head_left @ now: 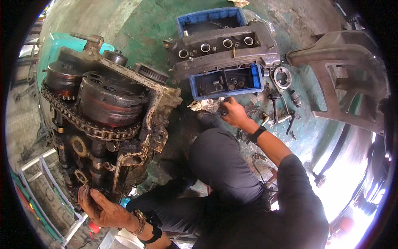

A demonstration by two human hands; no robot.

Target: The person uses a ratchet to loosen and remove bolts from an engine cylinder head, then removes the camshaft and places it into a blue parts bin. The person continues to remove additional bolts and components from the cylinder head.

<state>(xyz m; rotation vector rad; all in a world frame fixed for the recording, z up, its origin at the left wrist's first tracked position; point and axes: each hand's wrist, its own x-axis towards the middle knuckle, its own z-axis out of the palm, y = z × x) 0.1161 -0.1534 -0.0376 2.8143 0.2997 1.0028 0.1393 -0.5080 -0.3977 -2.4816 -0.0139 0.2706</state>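
Note:
At the left stands a greasy engine [124,162], with two dark round camshaft gears [108,97] and a timing chain [97,132] running round them. My left hand [99,207] is by the engine's near end. Its stained fingers are stretched and apart, with the fingertips at the engine's edge and nothing seen in them. My right hand [235,114] reaches out past my knee, its fingers closed round something small and dark that I cannot make out. Just beyond it is a blue tray [228,96] of small metal parts, and crumpled paper [203,105] lies next to it.
A valve cover [195,58] with several round holes lies across the blue tray and another blue bin [242,16]. Loose metal parts, including a ring-shaped one [283,77], lie on the green floor. A grey plastic chair [327,79] stands right, a metal ladder [45,176] left.

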